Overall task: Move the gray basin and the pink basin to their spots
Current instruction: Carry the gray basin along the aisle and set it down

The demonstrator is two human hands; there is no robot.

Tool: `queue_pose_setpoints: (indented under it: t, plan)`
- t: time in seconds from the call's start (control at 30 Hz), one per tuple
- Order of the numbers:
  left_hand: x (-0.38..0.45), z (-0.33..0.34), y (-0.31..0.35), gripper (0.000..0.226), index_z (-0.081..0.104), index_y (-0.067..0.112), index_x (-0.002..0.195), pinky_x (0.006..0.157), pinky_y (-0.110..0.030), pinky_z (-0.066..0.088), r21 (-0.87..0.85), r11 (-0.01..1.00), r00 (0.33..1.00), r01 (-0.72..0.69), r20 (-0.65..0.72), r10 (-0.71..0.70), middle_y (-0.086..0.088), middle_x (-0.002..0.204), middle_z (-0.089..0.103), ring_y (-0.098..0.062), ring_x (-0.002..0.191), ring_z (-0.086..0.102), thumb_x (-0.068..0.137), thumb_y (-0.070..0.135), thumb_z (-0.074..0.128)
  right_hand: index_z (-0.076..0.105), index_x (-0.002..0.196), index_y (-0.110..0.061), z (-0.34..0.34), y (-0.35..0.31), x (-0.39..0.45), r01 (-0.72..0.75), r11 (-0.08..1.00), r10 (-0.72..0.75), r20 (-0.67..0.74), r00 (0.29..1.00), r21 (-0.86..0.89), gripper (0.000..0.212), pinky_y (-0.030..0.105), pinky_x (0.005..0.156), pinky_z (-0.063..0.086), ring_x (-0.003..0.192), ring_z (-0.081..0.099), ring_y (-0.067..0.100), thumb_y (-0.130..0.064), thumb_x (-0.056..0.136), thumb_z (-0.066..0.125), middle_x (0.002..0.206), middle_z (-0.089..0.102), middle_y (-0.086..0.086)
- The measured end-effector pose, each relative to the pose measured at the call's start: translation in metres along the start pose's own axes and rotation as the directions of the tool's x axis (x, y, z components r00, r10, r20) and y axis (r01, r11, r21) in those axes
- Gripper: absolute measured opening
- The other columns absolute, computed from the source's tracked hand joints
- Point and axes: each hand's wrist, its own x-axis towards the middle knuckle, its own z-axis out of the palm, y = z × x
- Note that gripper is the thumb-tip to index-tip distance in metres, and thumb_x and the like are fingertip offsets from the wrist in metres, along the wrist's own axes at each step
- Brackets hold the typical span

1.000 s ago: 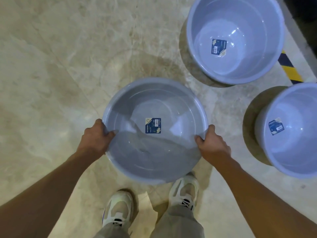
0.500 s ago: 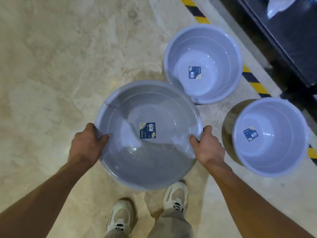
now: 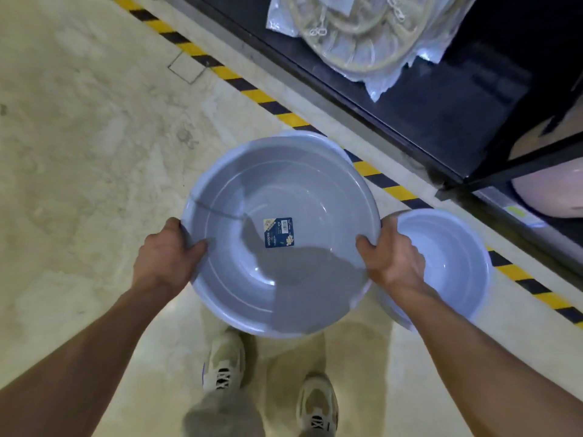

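Gray basin hangs above the marble floor, your left hand and right hand clamped on opposite rims. Open floor lies left; striped hazard tape and a dark shelf edge your right. A pale basin sits beside your right wrist. The sticker reads "MODERN".

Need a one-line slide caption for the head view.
Both hands, left hand and right hand, grip the gray basin by its rim above the floor, beside a lighter basin near the striped tape.
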Motion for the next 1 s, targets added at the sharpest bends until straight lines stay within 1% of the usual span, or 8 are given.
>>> queue_pose_setpoints:
  t: [0.13,0.3,0.43,0.6,0.7,0.8,0.9,1.0]
  plan:
    - [0.050,0.000,0.042,0.045,0.046,0.013,0.090,0.067,-0.041,0.046,0.015,0.999,0.998,-0.049,0.049,0.049,-0.013,0.083,0.060,-0.037,0.077,0.055,0.085,0.052,0.067,0.035,0.096,-0.016,-0.013,0.001,0.035,-0.054,0.998,0.055,-0.033,0.998,0.014,0.031,0.039,0.065,0.033,0.077,0.055,0.036,-0.044,0.089,0.048,0.082,0.062,0.007]
    - [0.114,0.013,0.070,0.042,0.049,0.012,0.095,0.073,-0.046,0.053,0.054,0.992,0.983,-0.114,0.153,0.105,-0.015,0.090,0.064,-0.041,0.084,0.060,0.087,0.049,0.066,0.034,0.092,-0.017,-0.012,-0.001,0.082,-0.127,0.990,0.123,-0.064,0.990,-0.055,0.033,0.032,0.049,0.020,0.057,0.045,0.023,-0.046,0.086,0.048,0.068,0.053,0.002]
    - [0.157,0.020,0.080,0.041,0.046,0.015,0.092,0.067,-0.038,0.043,0.139,0.969,0.966,-0.203,0.191,0.175,-0.008,0.085,0.056,-0.034,0.075,0.052,0.087,0.052,0.064,0.037,0.096,-0.021,-0.008,-0.006,0.119,-0.182,0.982,0.179,-0.066,0.982,-0.055,0.037,0.039,0.063,0.034,0.073,0.054,0.033,-0.052,0.083,0.051,0.083,0.060,0.007]
    - [0.195,0.043,0.090,0.046,0.042,0.016,0.096,0.070,-0.040,0.039,0.249,0.930,0.953,-0.271,0.208,0.222,-0.007,0.088,0.048,-0.036,0.082,0.053,0.086,0.056,0.062,0.037,0.098,-0.019,0.019,0.000,0.147,-0.194,0.980,0.192,-0.043,0.980,-0.048,0.040,0.039,0.063,0.032,0.077,0.052,0.034,-0.054,0.085,0.051,0.085,0.056,0.008]
    - [0.210,0.063,0.087,0.047,0.041,0.016,0.094,0.069,-0.041,0.038,0.263,0.928,0.956,-0.265,0.197,0.217,-0.007,0.087,0.049,-0.033,0.078,0.048,0.088,0.058,0.061,0.038,0.100,-0.019,0.042,0.005,0.164,-0.189,0.981,0.188,-0.016,0.982,-0.053,0.041,0.040,0.066,0.033,0.078,0.050,0.034,-0.055,0.087,0.051,0.081,0.051,0.004]
    - [0.222,0.086,0.082,0.045,0.041,0.016,0.093,0.066,-0.040,0.037,0.236,0.935,0.957,-0.266,0.184,0.226,-0.006,0.082,0.050,-0.032,0.076,0.047,0.088,0.056,0.061,0.040,0.097,-0.018,0.062,0.010,0.179,-0.196,0.980,0.196,0.001,0.981,-0.023,0.041,0.039,0.063,0.033,0.077,0.048,0.033,-0.054,0.086,0.054,0.073,0.046,0.000]
    - [0.233,0.109,0.073,0.038,0.041,0.015,0.090,0.066,-0.040,0.038,0.153,0.960,0.961,-0.236,0.181,0.208,-0.002,0.073,0.047,-0.035,0.075,0.051,0.087,0.045,0.065,0.043,0.091,-0.020,0.081,0.015,0.187,-0.200,0.979,0.199,0.029,0.980,0.033,0.035,0.038,0.063,0.035,0.082,0.049,0.032,-0.052,0.085,0.055,0.074,0.052,0.000]
    - [0.240,0.126,0.060,0.033,0.044,0.017,0.103,0.067,-0.045,0.056,-0.049,0.993,0.973,-0.111,0.200,0.119,-0.008,0.081,0.061,-0.037,0.072,0.066,0.086,0.036,0.065,0.041,0.091,-0.019,0.100,0.016,0.191,-0.171,0.984,0.171,0.008,0.985,0.039,0.033,0.037,0.067,0.035,0.083,0.045,0.030,-0.047,0.086,0.057,0.082,0.057,0.005]
